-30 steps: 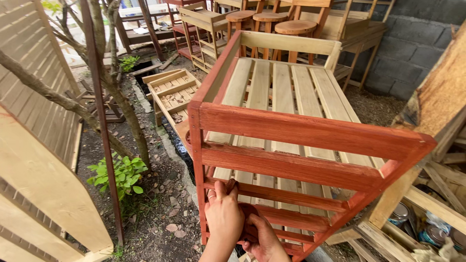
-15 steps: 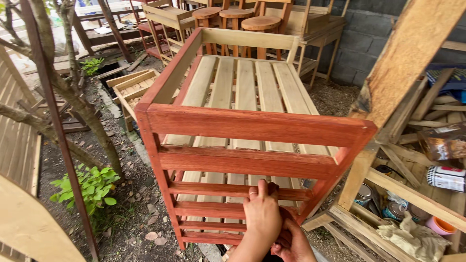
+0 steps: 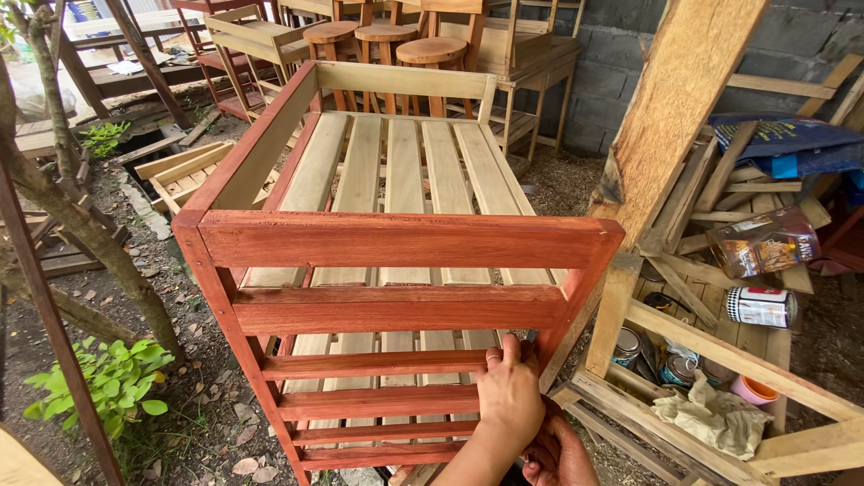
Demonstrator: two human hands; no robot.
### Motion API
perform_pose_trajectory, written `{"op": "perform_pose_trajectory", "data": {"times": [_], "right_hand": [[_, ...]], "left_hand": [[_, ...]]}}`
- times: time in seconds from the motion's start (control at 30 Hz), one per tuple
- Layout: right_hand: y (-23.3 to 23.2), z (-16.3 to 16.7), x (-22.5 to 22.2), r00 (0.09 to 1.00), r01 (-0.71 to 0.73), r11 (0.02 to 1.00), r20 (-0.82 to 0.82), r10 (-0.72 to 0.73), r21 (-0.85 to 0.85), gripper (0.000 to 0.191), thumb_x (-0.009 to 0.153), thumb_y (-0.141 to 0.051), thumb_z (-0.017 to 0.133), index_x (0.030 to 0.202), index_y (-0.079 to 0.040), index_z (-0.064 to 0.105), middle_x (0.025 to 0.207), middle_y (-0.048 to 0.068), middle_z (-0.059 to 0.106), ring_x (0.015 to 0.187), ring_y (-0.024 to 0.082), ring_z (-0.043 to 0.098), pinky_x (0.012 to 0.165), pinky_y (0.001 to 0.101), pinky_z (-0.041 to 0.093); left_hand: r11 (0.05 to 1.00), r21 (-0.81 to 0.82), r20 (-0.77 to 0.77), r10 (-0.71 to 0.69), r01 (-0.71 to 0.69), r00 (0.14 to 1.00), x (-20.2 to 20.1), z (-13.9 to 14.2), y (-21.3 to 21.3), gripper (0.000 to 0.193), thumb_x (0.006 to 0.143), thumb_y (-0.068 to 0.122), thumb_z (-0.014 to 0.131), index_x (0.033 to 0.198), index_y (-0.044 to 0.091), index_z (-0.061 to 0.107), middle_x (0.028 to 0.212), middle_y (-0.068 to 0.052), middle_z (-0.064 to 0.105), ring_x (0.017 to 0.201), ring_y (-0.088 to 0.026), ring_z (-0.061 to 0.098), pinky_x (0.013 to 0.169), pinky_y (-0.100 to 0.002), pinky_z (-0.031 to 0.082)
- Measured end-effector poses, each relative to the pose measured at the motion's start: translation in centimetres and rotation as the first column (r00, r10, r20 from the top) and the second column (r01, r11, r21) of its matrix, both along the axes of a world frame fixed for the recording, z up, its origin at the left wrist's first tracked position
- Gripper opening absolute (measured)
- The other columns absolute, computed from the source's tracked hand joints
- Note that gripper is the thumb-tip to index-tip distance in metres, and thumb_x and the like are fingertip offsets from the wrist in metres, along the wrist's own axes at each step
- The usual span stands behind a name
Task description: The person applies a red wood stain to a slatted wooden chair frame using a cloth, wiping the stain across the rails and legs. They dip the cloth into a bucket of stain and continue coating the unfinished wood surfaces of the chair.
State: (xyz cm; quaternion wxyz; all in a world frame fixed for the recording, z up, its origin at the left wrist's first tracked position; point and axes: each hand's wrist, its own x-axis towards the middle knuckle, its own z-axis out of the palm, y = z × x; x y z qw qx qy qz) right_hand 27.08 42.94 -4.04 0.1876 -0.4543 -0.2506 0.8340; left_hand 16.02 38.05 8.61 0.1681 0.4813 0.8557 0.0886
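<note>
Your left hand point(image 3: 510, 393) lies flat on the red-stained slatted rack point(image 3: 396, 297), fingers together on a lower rail, near its right post; the rail's long axis runs left-right. Your right hand point(image 3: 556, 450) sits just below it; whether its fingers grip anything, I cannot tell.

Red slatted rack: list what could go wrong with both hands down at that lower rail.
1. The red-stained rack looks freshly coloured; the left hand on its lower rail could smudge the finish or pick up stain.
2. The right hand sits low by the corner post; fingers could get pinched if the frame shifts.
3. The rack stands on uneven dirt, so it might rock or tip toward the cans beside it.
</note>
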Motion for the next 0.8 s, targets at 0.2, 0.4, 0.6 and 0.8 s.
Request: {"op": "perform_pose_trajectory", "data": {"times": [0.2,0.4,0.6,0.8], "right_hand": [[-0.8,0.6,-0.4,0.996,-0.014,0.996,-0.089,0.022,0.086,0.048,0.091,-0.025,0.050,0.137,-0.026,0.064,0.086,0.000,0.066,0.058,0.011,0.053,0.043,0.0213,0.034],[-0.5,0.2,-0.2,0.987,-0.020,0.984,-0.156,0.048,0.177,0.056,0.082,-0.016,0.052,0.136,-0.021,0.065,0.091,-0.002,0.068,0.062,0.008,0.057,0.043,0.0232,0.042],[-1.2,0.2,1.1,0.946,0.232,0.942,-0.283,-0.161,0.241,0.065,0.067,-0.005,0.049,0.131,-0.005,0.057,0.122,0.019,0.069,0.103,0.029,0.074,0.086,0.0421,0.063],[-1.2,0.3,1.6,0.951,0.303,0.949,0.042,-0.308,0.088,0.067,0.078,-0.018,0.061,0.145,-0.009,0.056,0.133,0.008,0.063,0.124,0.027,0.058,0.106,0.0548,0.033]], "left_hand": [[0.978,0.207,0.037,0.012,-0.020,0.999,-0.6,0.1,-1.2,0.051,0.081,0.009,0.069,0.131,0.018,0.066,0.143,-0.015,0.037,0.129,-0.041,0.046,0.101,-0.054,0.046],[0.955,0.296,0.069,-0.034,0.012,0.997,-1.0,-0.8,-3.1,0.056,0.081,0.008,0.064,0.135,0.025,0.066,0.136,-0.016,0.041,0.118,-0.040,0.052,0.096,-0.053,0.049],[0.676,0.633,0.527,-0.020,-0.377,0.849,-0.8,-6.4,-7.2,0.064,0.072,-0.001,0.063,0.133,0.019,0.068,0.125,-0.013,0.044,0.111,-0.030,0.061,0.098,-0.045,0.055],[0.534,0.041,0.994,-0.108,-0.845,-0.020,-3.5,-12.7,-8.7,0.045,0.087,0.011,0.075,0.128,0.001,0.061,0.126,-0.025,0.058,0.101,-0.027,0.064,0.086,-0.042,0.055]]}}
